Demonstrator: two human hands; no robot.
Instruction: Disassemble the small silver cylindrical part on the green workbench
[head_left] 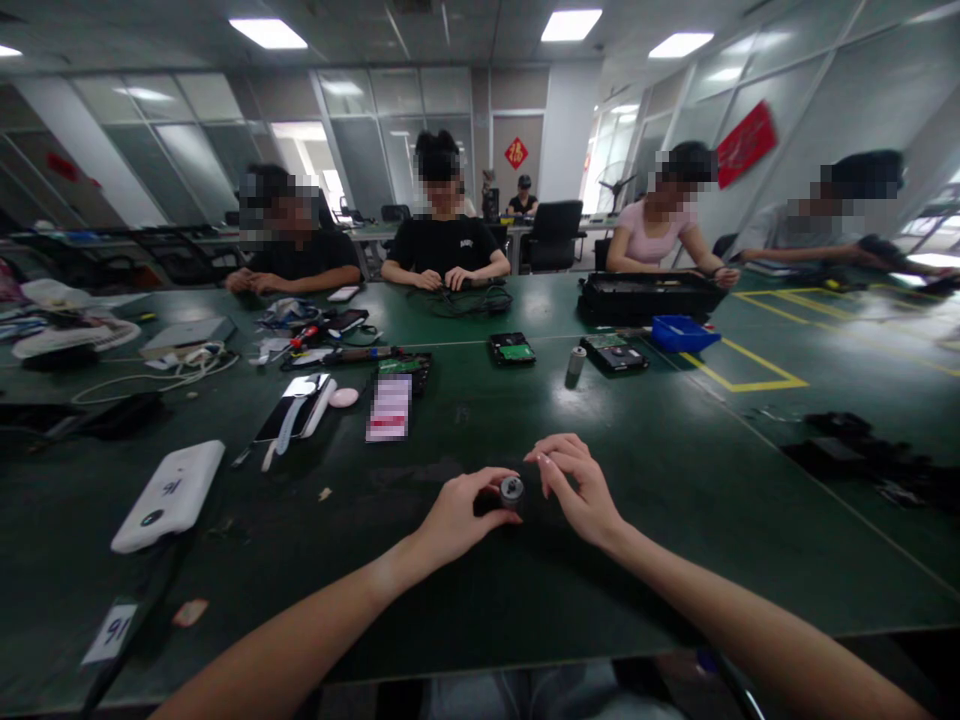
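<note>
My left hand holds a small metal cylinder upright just above or on the green tabletop, thumb on the near side and fingers on the far side. The cylinder's round top is grey with a dark centre. Right of it, apart from the cylinder, is my right hand, its thumb and index fingertips pressed close together. Whatever may sit between those tips is too small to make out. A second silver cylinder stands farther off, beside a hard drive. Another hard drive with a green board lies left of it.
On the left lie a phone, a white power bank marked 91, cables and tools. A blue bin and a black case are at the back right. Dark parts lie right. Several people sit across the table.
</note>
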